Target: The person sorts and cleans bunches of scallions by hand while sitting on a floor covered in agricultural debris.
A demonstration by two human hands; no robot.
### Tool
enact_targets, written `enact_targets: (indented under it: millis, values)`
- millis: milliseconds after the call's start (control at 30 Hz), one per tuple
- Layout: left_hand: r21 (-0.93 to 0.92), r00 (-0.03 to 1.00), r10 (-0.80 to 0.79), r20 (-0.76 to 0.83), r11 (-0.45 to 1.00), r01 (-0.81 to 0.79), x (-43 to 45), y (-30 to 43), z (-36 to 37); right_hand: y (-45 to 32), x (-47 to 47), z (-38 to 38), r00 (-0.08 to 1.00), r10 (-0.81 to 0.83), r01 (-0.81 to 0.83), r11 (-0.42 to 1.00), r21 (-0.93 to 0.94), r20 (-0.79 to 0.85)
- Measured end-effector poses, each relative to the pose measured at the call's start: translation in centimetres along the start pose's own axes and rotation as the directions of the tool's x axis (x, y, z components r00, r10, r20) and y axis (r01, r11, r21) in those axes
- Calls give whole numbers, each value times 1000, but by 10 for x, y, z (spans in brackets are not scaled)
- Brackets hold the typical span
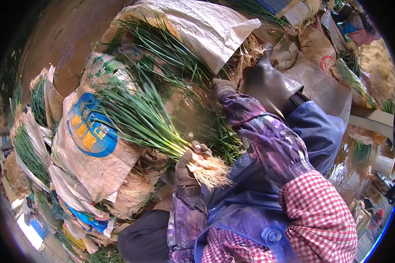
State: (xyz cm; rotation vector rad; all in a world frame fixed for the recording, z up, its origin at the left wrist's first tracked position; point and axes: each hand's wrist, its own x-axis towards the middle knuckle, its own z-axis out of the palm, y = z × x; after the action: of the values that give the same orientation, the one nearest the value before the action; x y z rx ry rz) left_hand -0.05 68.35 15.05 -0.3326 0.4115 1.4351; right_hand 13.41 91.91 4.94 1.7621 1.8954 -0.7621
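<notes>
My left hand (188, 167), in a brown work glove, grips a bunch of scallions (151, 121) by its pale lower stems. The long green leaves fan out to the upper left, and a tuft of straw-coloured roots (210, 172) sticks out over my lap. My gloved right hand (223, 86) reaches forward to the near edge of a second pile of scallions (171, 54). Its fingertips are hidden against the stems, so I cannot see whether they hold any. A white woven sack (197, 26) partly covers that pile, with roots (247, 54) showing below its right edge.
A printed woven sack (85, 171) lies over root bundles (135, 190) at the left. Further left are more wrapped green bundles (29, 153). My rubber boot (266, 82) stands right of the pile. Loose greens (228, 141) lie before my blue apron (243, 190). Sacking (316, 79) spreads at the right.
</notes>
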Motion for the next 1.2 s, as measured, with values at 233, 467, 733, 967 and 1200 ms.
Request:
enact_targets:
  millis: [233,467,733,967,1200]
  values:
    - [-15,1000,19,-9,1000,-19,8,-7,-14,19,7,14,998,8,-7,1000,26,-60]
    - [232,923,106,-371,973,-19,-8,12,-16,-14,-91,0,895,-430,313,414,855,-119]
    - [404,944,146,-296,914,-15,-9,11,-26,-17,-147,20,802,-595,429,626,651,44]
    - [-125,943,-248,222,952,280,-19,4,-7,-41,-121,29,721,-689,-242,-143,960,80]
    - [-32,997,22,-68,999,-24,-15,-8,-22,-52,-134,35,958,-213,279,560,781,-190]
